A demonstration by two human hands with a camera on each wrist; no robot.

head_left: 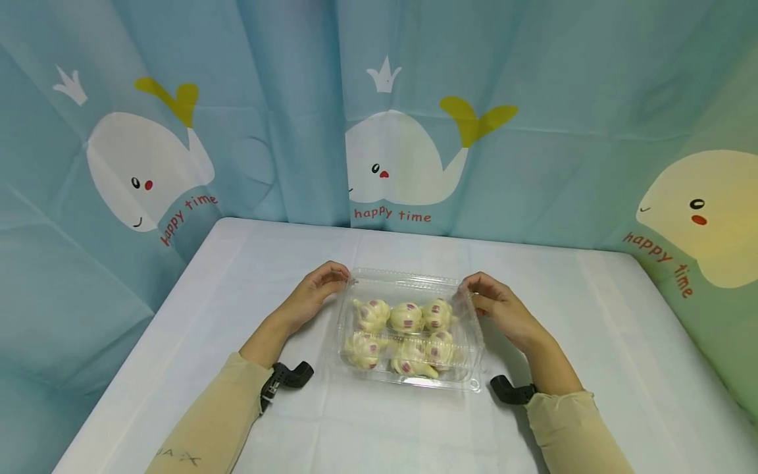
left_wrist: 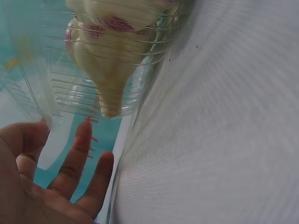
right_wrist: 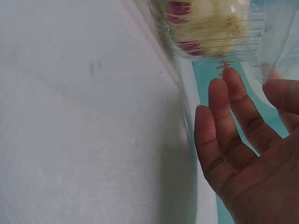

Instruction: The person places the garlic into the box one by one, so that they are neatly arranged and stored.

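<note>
A clear plastic clamshell container [head_left: 468, 375] sits on the white table in the head view, between my two hands. Inside it lie several cream garlic bulbs [head_left: 406, 317] with purple patches, in two rows. My left hand [head_left: 316, 289] pinches the container's far left corner between thumb and index finger. In the left wrist view its other fingers [left_wrist: 70, 170] spread loosely beside the ribbed wall. At the far right corner, my right hand [head_left: 497, 306] pinches the rim the same way. The right wrist view shows its remaining fingers [right_wrist: 219, 119] extended below a garlic bulb [right_wrist: 210, 23].
The white-covered table [head_left: 367, 434] reaches back to a light blue curtain [head_left: 296, 79] printed with whales. Black wrist mounts [head_left: 512, 392] sit on both forearms, low over the tabletop near the container.
</note>
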